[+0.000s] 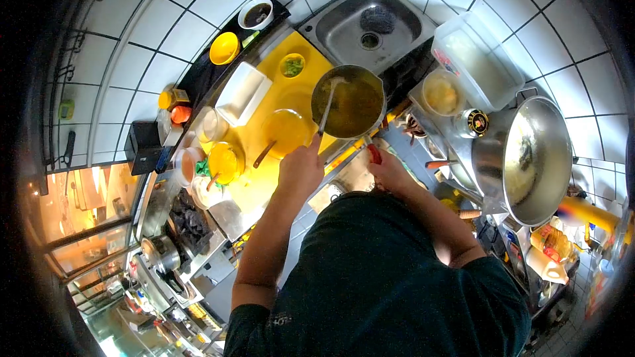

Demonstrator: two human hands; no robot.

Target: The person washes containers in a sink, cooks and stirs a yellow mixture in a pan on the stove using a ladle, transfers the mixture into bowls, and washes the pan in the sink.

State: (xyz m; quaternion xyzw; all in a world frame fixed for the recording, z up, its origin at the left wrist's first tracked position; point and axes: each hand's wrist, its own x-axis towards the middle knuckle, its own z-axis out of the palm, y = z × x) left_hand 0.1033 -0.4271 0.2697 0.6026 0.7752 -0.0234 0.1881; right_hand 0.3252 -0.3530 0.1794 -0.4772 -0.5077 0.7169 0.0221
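My right hand (389, 172) is closed around the red handle (375, 154) of a saucepan (381, 114). Brownish-yellow liquid covers the saucepan's bottom. In my left hand (302, 168), closed as well, is a long-handled utensil (327, 109); its pale end reaches inside the pan, and its exact kind is unclear. Left of the pan, a bowl of yellow contents (286, 131) sits on the yellow board (270, 185), with a brown-handled spoon (264, 154) leaning in it. Near the pan's upper left stands a small yellow bowl of chopped greens (292, 65).
A steel sink (317, 30) lies beyond the pan. On the board rests a white rectangular container (243, 94). To the right are a clear plastic tub (479, 59), a round container with pale contents (442, 94), a can (472, 123) and a large wok-like steel pan (562, 158).
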